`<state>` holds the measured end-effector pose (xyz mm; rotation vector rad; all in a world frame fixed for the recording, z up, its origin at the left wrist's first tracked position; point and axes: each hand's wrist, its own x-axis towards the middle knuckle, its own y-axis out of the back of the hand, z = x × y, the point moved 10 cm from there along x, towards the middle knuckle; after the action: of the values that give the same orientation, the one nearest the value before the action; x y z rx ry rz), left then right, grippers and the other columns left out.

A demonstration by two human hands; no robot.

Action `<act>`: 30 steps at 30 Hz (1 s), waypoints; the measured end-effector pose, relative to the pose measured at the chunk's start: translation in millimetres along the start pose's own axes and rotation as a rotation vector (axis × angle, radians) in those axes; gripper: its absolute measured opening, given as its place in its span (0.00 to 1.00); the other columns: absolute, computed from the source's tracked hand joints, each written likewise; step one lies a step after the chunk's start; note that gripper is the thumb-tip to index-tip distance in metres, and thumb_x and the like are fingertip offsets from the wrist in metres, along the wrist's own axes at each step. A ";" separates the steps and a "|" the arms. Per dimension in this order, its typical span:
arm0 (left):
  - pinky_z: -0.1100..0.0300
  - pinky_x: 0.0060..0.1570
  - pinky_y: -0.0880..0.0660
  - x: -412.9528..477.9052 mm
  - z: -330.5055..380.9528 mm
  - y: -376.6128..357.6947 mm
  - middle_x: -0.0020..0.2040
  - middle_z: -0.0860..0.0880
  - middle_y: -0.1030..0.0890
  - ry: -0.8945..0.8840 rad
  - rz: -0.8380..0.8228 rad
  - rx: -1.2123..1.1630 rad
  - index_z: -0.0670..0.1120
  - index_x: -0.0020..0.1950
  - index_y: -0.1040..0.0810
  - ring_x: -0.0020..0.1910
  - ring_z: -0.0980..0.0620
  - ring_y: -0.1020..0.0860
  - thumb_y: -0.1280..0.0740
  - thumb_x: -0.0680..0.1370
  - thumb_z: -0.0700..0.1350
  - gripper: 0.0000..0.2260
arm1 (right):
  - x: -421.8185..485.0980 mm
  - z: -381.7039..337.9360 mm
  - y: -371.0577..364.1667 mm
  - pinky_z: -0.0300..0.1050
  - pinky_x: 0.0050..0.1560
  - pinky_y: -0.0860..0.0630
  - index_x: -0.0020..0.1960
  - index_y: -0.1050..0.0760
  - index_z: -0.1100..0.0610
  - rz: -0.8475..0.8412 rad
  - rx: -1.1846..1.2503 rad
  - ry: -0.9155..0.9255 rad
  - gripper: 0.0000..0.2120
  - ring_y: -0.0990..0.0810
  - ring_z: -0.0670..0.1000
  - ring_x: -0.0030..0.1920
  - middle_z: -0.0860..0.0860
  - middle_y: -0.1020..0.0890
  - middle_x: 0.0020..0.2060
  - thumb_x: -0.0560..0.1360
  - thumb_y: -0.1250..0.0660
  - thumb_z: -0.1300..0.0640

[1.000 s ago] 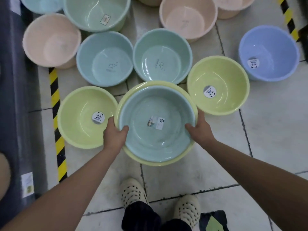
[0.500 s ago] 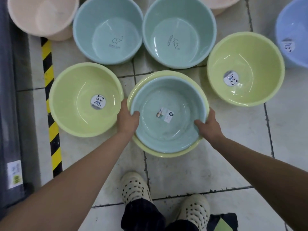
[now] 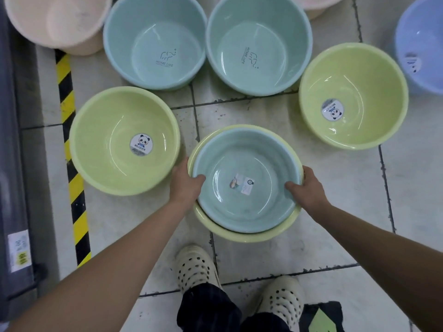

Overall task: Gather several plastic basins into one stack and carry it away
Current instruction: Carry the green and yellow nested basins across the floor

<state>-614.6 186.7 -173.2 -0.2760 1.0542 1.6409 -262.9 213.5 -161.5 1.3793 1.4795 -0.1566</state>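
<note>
A teal basin [image 3: 247,188] is nested inside a yellow-green basin [image 3: 242,233], forming a two-basin stack over the tiled floor in front of me. My left hand [image 3: 185,182] grips the stack's left rim, thumb inside the teal basin. My right hand [image 3: 308,188] grips the right rim the same way. Loose basins lie around the stack: a yellow-green one [image 3: 96,140] to the left, another yellow-green one [image 3: 374,92] to the right, and two teal ones [image 3: 153,22] [image 3: 259,22] behind.
A pink basin [image 3: 31,17] sits at the far left and a blue one [image 3: 429,29] at the far right. A yellow-black hazard stripe [image 3: 72,164] runs along the floor by a grey shelf base [image 3: 14,164]. My two shoes [image 3: 194,267] stand just behind the stack.
The view dropped closer to the floor and shifted. The stack in my hands moved toward me, away from the two teal basins; both grips stayed the same.
</note>
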 end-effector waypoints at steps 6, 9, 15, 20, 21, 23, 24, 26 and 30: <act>0.46 0.56 0.22 -41.1 -3.4 61.7 0.54 0.47 0.20 0.030 0.057 -0.025 0.51 0.61 0.24 0.52 0.46 0.20 0.34 0.63 0.55 0.26 | -48.2 -67.0 8.9 0.47 0.46 0.26 0.70 0.39 0.55 -0.065 -0.069 0.100 0.28 0.22 0.55 0.48 0.54 0.22 0.52 0.74 0.32 0.58; 0.47 0.55 0.22 -65.4 9.2 111.0 0.54 0.47 0.20 0.038 0.098 -0.047 0.52 0.60 0.25 0.52 0.46 0.21 0.33 0.65 0.54 0.23 | -75.4 -124.7 8.1 0.47 0.46 0.26 0.71 0.39 0.56 -0.099 -0.129 0.175 0.29 0.22 0.55 0.48 0.54 0.22 0.52 0.74 0.32 0.59; 0.49 0.55 0.23 -94.9 23.7 227.5 0.58 0.47 0.24 0.048 0.215 -0.008 0.50 0.67 0.28 0.53 0.45 0.23 0.31 0.72 0.48 0.23 | -138.9 -234.4 -26.0 0.44 0.47 0.29 0.72 0.39 0.54 -0.203 -0.270 0.321 0.29 0.25 0.53 0.50 0.49 0.25 0.51 0.74 0.33 0.58; 0.50 0.51 0.25 -91.2 18.8 297.0 0.58 0.44 0.25 0.058 0.264 0.037 0.47 0.65 0.28 0.53 0.43 0.24 0.30 0.73 0.46 0.21 | -164.9 -298.4 -62.3 0.49 0.50 0.25 0.72 0.38 0.54 -0.212 -0.333 0.381 0.29 0.24 0.55 0.51 0.49 0.24 0.51 0.74 0.32 0.58; 0.48 0.53 0.24 -86.1 14.2 306.0 0.57 0.44 0.25 0.064 0.268 0.036 0.47 0.66 0.28 0.55 0.43 0.25 0.30 0.73 0.46 0.22 | -165.3 -307.1 -70.5 0.50 0.51 0.24 0.72 0.38 0.53 -0.206 -0.341 0.384 0.29 0.23 0.55 0.51 0.49 0.24 0.51 0.73 0.32 0.58; 0.47 0.55 0.24 -73.3 6.0 320.0 0.59 0.44 0.25 0.067 0.292 0.024 0.49 0.67 0.29 0.56 0.43 0.25 0.30 0.73 0.47 0.23 | -160.8 -323.1 -87.7 0.51 0.52 0.24 0.72 0.38 0.53 -0.199 -0.340 0.406 0.31 0.23 0.55 0.51 0.49 0.23 0.51 0.73 0.31 0.58; 0.47 0.56 0.24 -65.2 -1.5 324.7 0.59 0.44 0.25 0.074 0.304 0.013 0.49 0.67 0.29 0.57 0.43 0.24 0.30 0.73 0.47 0.23 | -156.2 -329.5 -98.7 0.50 0.52 0.24 0.72 0.38 0.53 -0.201 -0.344 0.418 0.31 0.23 0.55 0.51 0.50 0.22 0.52 0.72 0.31 0.58; 0.50 0.56 0.25 -46.4 -17.4 327.8 0.60 0.43 0.26 0.091 0.314 0.004 0.49 0.67 0.29 0.57 0.41 0.24 0.29 0.74 0.47 0.22 | -141.4 -339.8 -120.8 0.51 0.53 0.24 0.71 0.37 0.54 -0.187 -0.365 0.445 0.30 0.23 0.57 0.53 0.53 0.21 0.55 0.72 0.31 0.58; 0.51 0.57 0.26 -7.5 -46.9 323.9 0.61 0.41 0.26 0.128 0.316 -0.018 0.46 0.69 0.29 0.58 0.40 0.24 0.28 0.74 0.46 0.24 | -105.5 -343.5 -158.8 0.54 0.56 0.23 0.70 0.35 0.54 -0.167 -0.370 0.451 0.29 0.23 0.59 0.56 0.55 0.21 0.56 0.71 0.31 0.59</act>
<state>-909.7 149.6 -36.5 -0.2374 1.2282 1.9357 -609.8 331.1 -19.5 1.0270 1.8843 0.3317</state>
